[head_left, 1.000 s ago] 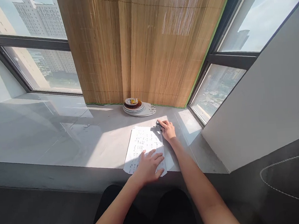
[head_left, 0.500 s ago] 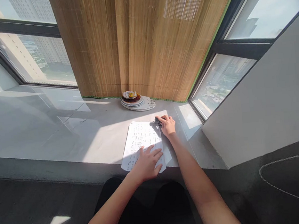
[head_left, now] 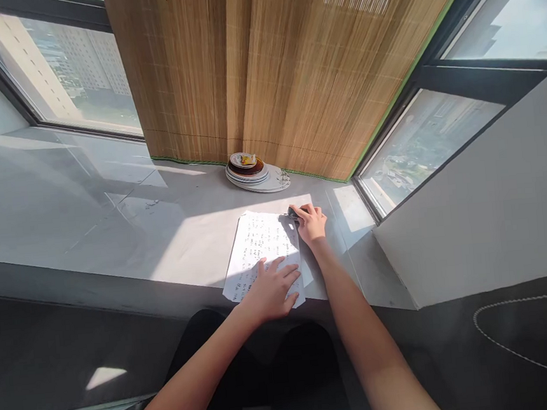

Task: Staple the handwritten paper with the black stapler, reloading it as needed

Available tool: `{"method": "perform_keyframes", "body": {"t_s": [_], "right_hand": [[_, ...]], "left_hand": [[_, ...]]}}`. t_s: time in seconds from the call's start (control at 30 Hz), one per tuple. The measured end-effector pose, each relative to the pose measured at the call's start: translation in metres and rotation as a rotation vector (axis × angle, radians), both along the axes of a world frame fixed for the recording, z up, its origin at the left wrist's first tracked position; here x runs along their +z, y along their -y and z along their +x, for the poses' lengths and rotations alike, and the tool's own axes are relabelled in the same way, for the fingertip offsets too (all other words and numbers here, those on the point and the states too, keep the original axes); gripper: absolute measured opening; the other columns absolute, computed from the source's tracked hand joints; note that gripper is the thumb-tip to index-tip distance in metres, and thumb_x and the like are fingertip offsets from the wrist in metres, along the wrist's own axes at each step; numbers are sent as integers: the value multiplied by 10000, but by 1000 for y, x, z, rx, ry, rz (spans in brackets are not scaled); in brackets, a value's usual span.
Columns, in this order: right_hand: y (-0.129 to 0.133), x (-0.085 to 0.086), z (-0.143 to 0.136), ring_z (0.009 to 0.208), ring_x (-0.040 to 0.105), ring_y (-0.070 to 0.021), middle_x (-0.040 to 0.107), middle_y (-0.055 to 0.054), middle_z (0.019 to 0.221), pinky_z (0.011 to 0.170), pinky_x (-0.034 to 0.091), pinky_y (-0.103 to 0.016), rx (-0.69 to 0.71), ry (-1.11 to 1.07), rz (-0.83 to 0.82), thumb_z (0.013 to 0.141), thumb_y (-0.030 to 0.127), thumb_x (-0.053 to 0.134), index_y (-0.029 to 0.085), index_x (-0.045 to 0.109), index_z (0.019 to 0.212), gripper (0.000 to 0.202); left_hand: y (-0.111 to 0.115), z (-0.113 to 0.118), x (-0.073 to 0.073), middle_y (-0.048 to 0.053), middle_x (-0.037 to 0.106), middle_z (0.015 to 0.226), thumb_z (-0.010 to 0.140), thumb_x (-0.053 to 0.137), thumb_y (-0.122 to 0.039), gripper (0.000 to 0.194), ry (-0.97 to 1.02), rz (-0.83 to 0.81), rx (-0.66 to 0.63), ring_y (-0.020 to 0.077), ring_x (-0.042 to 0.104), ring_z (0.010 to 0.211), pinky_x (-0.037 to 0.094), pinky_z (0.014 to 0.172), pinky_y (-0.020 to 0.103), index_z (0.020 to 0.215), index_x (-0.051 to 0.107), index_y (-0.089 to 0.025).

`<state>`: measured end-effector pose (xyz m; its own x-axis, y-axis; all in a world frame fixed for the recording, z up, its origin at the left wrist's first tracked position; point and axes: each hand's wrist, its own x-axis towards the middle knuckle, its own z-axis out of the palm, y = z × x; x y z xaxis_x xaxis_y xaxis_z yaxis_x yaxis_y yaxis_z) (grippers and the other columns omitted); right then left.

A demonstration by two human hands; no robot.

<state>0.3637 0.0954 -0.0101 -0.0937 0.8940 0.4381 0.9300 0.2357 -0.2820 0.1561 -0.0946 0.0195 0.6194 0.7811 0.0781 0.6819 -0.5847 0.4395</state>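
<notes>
Handwritten sheets of paper [head_left: 257, 238] lie on the sunlit ledge in front of me, their edges slightly out of line. My left hand [head_left: 274, 289] rests flat on the lower right of the sheets with its fingers spread. At their upper right corner, my right hand [head_left: 312, 222] is wrapped over a small black object that looks like a stapler [head_left: 294, 213]. Its front end meets the paper's corner; my fingers cover most of the rest.
Behind the paper stands a stack of plates [head_left: 252, 176] with a small yellow packet [head_left: 248, 160] on top. A bamboo blind [head_left: 252, 73] hangs behind it. A white wall [head_left: 484, 206] bounds the ledge at right. A cord [head_left: 516, 353] loops at lower right.
The view has tilted down and shifted slightly. My left hand stays flat on the paper, and my right hand stays on the stapler at the corner.
</notes>
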Motion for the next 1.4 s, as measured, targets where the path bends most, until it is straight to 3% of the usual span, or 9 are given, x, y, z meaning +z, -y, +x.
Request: {"method": "perform_keyframes", "body": {"t_s": [0.37,0.7,1.17,1.4], "right_hand": [[9,5,-4,1192,495,-337,679,-122,1348,1049,398,-563,-15,-57,-28,952,63,485,414,761,1466,682],[18,19,-10,1191,511,-302,657,-88,1354,1037,415,-473,-115,85,-92,961,29,523,471,718,1506,728],[15,17,-9,1210,486,-318,664,-94,1343,1060,372,-522,-103,34,-103,918,28,490,452,757,1451,731],[11,16,-7,1266,492,-308,663,-75,1393,1183,339,-562,-94,135,-118,924,18,510,465,734,1484,751]], "left_hand": [[0,2,-3,99,586,1692,1057,644,-342,518,3,-5,5,455,396,1629,224,1311,833,1572,655,-282],[3,4,6,125,591,1686,1075,643,-326,501,-26,16,9,449,412,1626,287,1285,850,1566,650,-225],[3,3,2,115,613,1663,1070,655,-343,480,-16,37,7,432,418,1628,306,1298,796,1540,667,-246],[3,3,4,112,596,1684,1072,651,-342,489,-20,15,5,436,401,1641,296,1294,810,1550,656,-237]]}}
